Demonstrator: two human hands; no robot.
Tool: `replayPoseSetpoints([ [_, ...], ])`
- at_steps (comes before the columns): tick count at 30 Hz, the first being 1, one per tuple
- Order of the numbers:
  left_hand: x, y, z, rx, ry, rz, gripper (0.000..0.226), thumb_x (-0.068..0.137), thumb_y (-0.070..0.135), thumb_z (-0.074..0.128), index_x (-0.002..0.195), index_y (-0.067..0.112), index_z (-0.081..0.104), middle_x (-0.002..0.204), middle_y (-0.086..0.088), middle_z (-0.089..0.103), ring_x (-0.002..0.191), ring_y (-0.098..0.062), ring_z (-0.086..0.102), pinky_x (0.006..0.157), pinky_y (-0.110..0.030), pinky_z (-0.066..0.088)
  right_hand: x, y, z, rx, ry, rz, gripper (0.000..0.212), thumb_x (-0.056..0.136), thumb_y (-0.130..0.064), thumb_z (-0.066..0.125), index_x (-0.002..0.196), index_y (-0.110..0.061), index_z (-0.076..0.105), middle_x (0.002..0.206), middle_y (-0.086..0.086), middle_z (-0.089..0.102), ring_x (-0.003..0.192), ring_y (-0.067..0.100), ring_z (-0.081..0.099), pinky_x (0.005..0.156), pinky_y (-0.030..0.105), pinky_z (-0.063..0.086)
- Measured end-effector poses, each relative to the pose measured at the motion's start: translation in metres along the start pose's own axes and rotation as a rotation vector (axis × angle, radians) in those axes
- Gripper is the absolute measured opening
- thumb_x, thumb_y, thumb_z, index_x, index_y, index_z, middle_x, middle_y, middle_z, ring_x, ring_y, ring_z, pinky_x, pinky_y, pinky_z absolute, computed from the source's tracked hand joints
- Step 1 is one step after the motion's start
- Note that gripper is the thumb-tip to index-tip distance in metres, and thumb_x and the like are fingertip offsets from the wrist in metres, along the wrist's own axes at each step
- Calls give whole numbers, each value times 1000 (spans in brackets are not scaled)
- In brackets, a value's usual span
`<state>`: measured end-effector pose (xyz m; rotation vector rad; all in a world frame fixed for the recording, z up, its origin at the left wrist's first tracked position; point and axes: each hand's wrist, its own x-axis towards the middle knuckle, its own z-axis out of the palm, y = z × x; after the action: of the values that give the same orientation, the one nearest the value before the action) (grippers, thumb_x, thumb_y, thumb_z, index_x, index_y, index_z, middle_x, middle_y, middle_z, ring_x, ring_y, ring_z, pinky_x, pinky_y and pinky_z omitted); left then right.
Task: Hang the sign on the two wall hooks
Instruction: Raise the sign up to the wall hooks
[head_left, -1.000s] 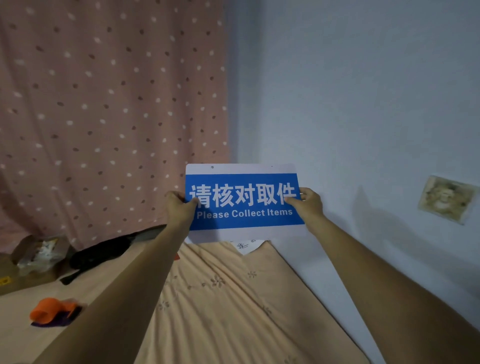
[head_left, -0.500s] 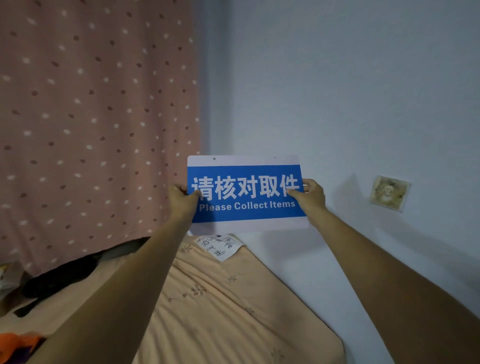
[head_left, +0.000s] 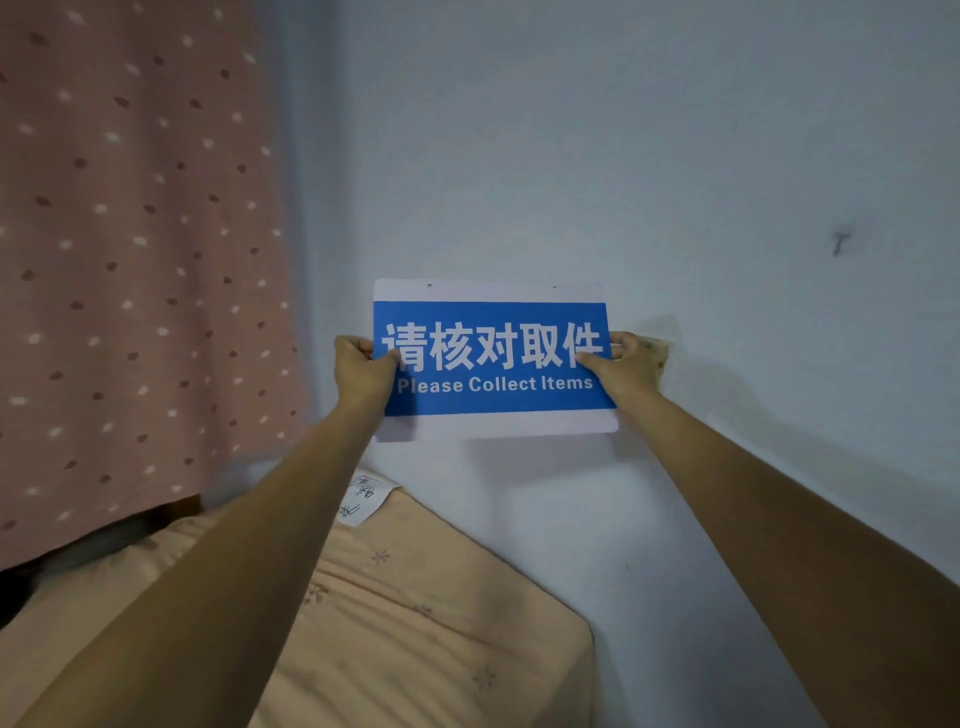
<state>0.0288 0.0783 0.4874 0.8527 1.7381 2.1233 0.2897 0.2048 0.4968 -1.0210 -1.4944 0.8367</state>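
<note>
A blue and white sign (head_left: 493, 364) reading "Please Collect Items" is held upright in front of the pale wall (head_left: 571, 156). Two small holes sit in its white top strip. My left hand (head_left: 361, 371) grips its left edge and my right hand (head_left: 626, 364) grips its right edge. A small dark hook (head_left: 840, 242) sticks out of the wall, up and to the right of the sign. A second hook is not visible.
A pink dotted curtain (head_left: 130, 260) hangs at the left. A bed with a peach cover (head_left: 415, 623) lies below, with a paper tag (head_left: 363, 496) at its corner. A worn wall plate (head_left: 660, 351) shows behind my right hand.
The sign has moved up and to the right along the wall, now covering part of the wall plate. The view has tilted upward, and a hook has come into sight.
</note>
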Motion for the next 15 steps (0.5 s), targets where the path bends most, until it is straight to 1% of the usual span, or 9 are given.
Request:
replayPoseSetpoints([
  [2, -7, 6, 19, -11, -29, 11, 25, 88, 7, 60, 91, 14, 37, 83, 0, 49, 73, -13, 52, 61, -24, 45, 1, -3, -22, -13, 31, -4, 48, 80, -18, 74, 121, -9, 51, 117, 8, 64, 84, 16, 61, 53, 16, 41],
  [4, -15, 12, 40, -22, -52, 22, 28, 88, 7, 60, 83, 18, 35, 79, 3, 46, 69, -10, 49, 59, -22, 42, 3, -6, -45, -26, 72, -14, 47, 80, -20, 74, 120, -10, 52, 116, 8, 64, 84, 15, 61, 53, 16, 41],
  [5, -19, 16, 51, -27, -67, 25, 28, 88, 7, 60, 83, 18, 35, 78, 4, 46, 68, -9, 48, 59, -21, 41, 5, -7, -58, -30, 95, -18, 47, 80, -21, 74, 119, -11, 51, 116, 8, 64, 84, 15, 61, 54, 17, 42],
  [8, -35, 28, 87, -42, -111, 27, 27, 88, 8, 60, 92, 14, 35, 79, 4, 46, 70, -9, 48, 59, -21, 40, 8, -11, -99, -45, 151, -30, 48, 79, -22, 74, 119, -11, 50, 114, 6, 64, 84, 16, 61, 56, 18, 44],
  [12, -61, 44, 137, -81, -169, 32, 27, 88, 10, 61, 93, 14, 35, 81, 4, 47, 71, -8, 49, 60, -20, 41, 12, -11, -157, -62, 218, -39, 48, 79, -22, 74, 119, -13, 49, 109, 4, 63, 85, 17, 61, 59, 20, 46],
  [15, -83, 55, 174, -125, -200, 22, 29, 88, 9, 62, 82, 20, 35, 80, 4, 47, 70, -8, 49, 59, -20, 41, 15, -11, -201, -66, 251, -52, 47, 79, -21, 74, 117, -12, 48, 105, 3, 61, 84, 17, 61, 61, 22, 47],
])
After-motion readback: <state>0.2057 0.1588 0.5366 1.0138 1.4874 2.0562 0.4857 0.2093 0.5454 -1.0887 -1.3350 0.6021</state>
